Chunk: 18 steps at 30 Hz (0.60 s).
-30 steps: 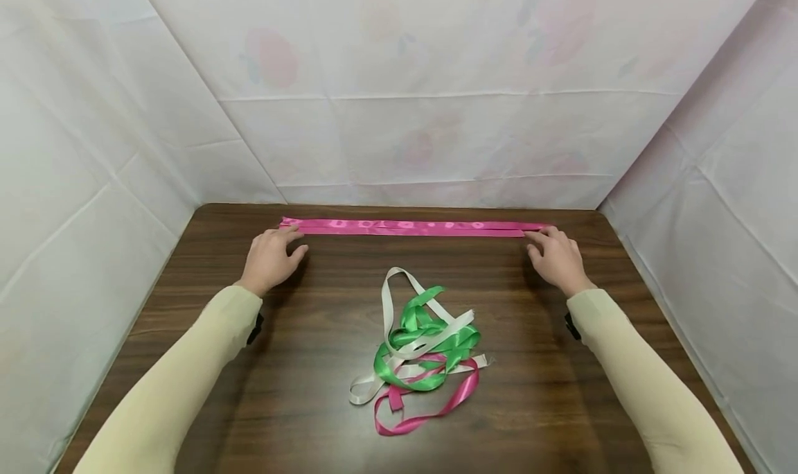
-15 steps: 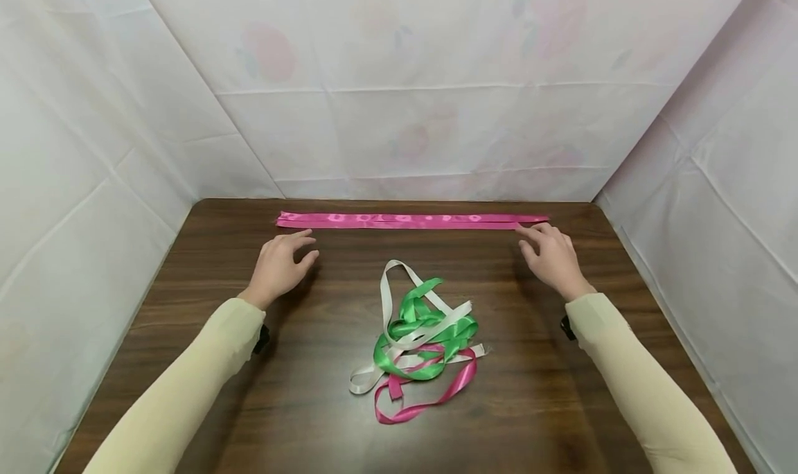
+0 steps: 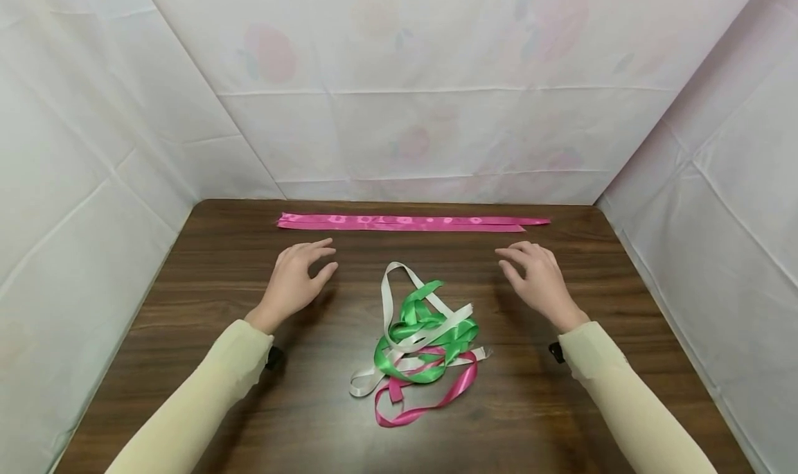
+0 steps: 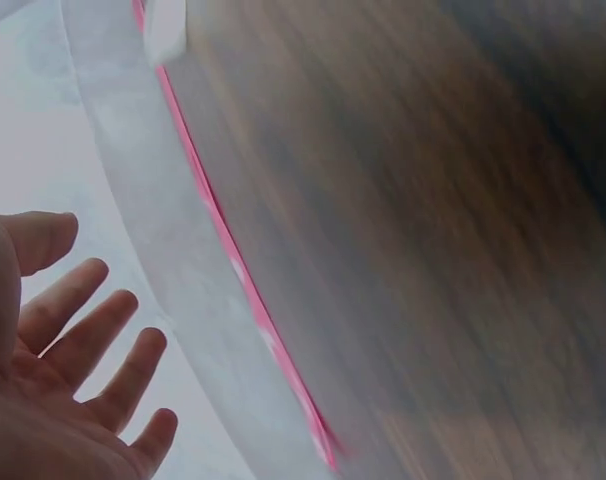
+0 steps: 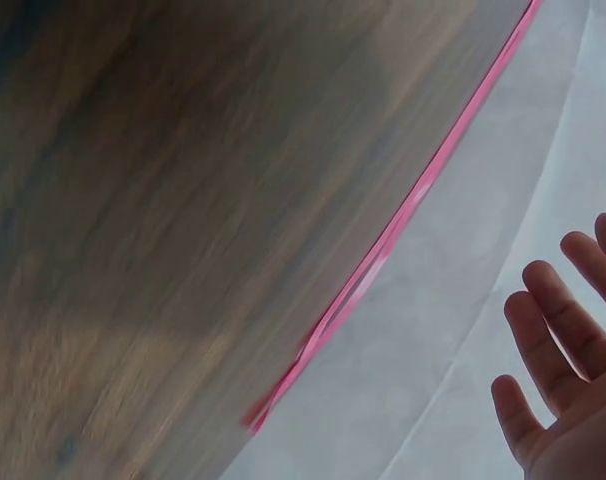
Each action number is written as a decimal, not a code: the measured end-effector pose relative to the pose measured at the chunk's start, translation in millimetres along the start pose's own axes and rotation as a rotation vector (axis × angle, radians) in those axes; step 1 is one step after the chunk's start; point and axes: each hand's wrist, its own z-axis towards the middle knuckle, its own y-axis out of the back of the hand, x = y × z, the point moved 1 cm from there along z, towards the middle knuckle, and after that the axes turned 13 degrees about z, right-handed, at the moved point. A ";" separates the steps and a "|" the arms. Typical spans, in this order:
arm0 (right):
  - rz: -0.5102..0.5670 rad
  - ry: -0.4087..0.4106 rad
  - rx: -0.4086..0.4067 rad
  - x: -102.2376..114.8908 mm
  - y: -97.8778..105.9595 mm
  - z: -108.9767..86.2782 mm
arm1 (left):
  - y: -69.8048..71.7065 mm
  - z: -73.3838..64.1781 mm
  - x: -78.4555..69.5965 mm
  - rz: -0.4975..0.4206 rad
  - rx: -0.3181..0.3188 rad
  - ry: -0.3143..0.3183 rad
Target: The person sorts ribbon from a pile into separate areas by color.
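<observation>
Two pink satin ribbon lengths [image 3: 399, 222] lie straight, side by side, along the back of the table. My left hand [image 3: 295, 276] is over the table in front of their left end, fingers spread and holding nothing. Mirroring it, my right hand [image 3: 537, 278] is in front of their right end, also with nothing in its fingers. Between and nearer than the hands sits a loose tangle of ribbons: a green ribbon [image 3: 458, 335], a white ribbon [image 3: 386, 301] and a pink ribbon [image 3: 458, 387]. In both wrist views the fingers show relaxed, apart from the flat pink ribbon.
The dark wood-grain table [image 3: 206, 266] ends at a white cloth wall [image 3: 399, 134] with faded fruit prints. More white cloth hangs at the left [image 3: 93, 183] and right [image 3: 729, 204] sides.
Both hands have drawn away from the ends of the flat pink ribbons, moving toward me and inward. The ribbons stay flat at the back, and the tangle lies as before.
</observation>
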 end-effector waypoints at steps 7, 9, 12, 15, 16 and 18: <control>0.042 0.130 0.033 21.7 -10.8 -17.1 | 0.8 -11.7 -18.9 -0.004 -0.046 -0.093; 0.061 0.169 0.058 27.2 -13.3 -23.6 | 0.5 -15.8 -25.1 -0.005 -0.057 -0.133; 0.088 0.218 0.102 34.4 -16.0 -32.6 | 0.0 -21.9 -35.3 -0.006 -0.060 -0.196; 0.112 0.264 0.135 41.3 -17.1 -40.0 | -0.1 -28.1 -45.1 -0.012 -0.057 -0.248; 0.116 0.277 0.142 43.3 -17.2 -42.1 | 0.0 -30.2 -48.1 -0.014 -0.054 -0.260; 0.127 0.301 0.155 47.5 -17.4 -45.9 | -0.2 -34.3 -53.5 -0.021 -0.049 -0.281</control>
